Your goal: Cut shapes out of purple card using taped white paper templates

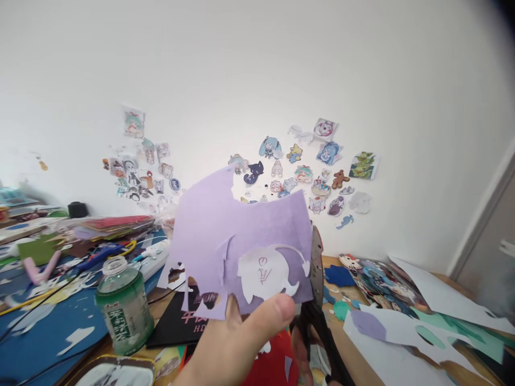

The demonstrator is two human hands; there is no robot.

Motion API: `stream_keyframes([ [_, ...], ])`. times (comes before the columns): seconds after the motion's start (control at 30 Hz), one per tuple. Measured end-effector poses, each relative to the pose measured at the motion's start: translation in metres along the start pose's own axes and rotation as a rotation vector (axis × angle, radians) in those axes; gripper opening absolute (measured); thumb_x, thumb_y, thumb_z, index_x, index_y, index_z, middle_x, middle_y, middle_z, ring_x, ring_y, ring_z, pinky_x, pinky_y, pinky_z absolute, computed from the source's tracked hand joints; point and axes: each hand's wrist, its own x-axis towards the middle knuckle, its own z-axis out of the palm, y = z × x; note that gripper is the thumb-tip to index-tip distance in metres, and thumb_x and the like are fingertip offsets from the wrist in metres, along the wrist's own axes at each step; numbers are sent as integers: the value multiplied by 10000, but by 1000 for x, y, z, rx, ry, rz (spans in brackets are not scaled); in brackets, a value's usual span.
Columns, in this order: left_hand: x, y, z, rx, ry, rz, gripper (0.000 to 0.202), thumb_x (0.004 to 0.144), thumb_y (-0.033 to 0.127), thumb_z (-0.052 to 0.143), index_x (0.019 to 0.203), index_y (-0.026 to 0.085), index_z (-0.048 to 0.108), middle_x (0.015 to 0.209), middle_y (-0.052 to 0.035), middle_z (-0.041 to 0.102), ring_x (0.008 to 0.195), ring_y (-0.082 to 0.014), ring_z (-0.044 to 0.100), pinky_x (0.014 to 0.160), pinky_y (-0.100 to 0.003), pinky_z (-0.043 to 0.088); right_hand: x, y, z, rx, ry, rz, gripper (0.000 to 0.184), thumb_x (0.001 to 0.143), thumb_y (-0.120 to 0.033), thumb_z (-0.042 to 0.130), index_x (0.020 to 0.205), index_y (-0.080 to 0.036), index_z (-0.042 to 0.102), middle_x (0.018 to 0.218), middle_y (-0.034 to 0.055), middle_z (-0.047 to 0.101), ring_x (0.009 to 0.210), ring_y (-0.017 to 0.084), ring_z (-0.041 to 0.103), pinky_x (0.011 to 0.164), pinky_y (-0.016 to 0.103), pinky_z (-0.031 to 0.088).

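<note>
My left hand [237, 343] is closed in a pinch on a lilac paper sheet [225, 230], thumb pressed on its lower edge. A white paper cut-out [265, 271] with a pencilled mark lies against the sheet's lower right. Black scissors [317, 268] stand upright at the sheet's right edge, blades up. My right hand [300, 348] grips their handles below; only part of its fingers shows behind the left hand.
An open green bottle [123, 311] stands left on the cluttered wooden desk [358, 354], beside a blue cutting mat [36, 338]. A black booklet [181, 321], paper scraps [402, 327] and printed pictures [378, 279] lie around. Many stickers [306, 166] cover the white wall.
</note>
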Motion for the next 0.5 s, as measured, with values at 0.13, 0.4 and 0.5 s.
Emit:
stream_keyframes([
  [0.13,1,7,5,-123,-43,-11,454,631,404,691,1022,179,630,932,-90,694,1098,-316,539,1011,-425,370,-1,-3,-4,-71,79,-56,565,677,-765,410,699,-203,472,677,42,541,653,180,485,585,298,411],
  [0.4,0,-4,20,-269,93,-65,223,628,321,746,753,151,673,743,-33,699,777,-217,648,814,-326,497,0,-3,4,-174,191,-66,619,620,-818,403,641,-200,410,613,32,472,609,182,457,509,281,363],
  [0.5,3,-5,20,-209,178,-43,213,589,344,763,639,161,666,660,-11,686,666,-185,631,706,-285,510,-3,-7,4,-154,234,-90,659,630,-847,320,663,-201,443,632,38,479,626,190,464,544,297,396],
])
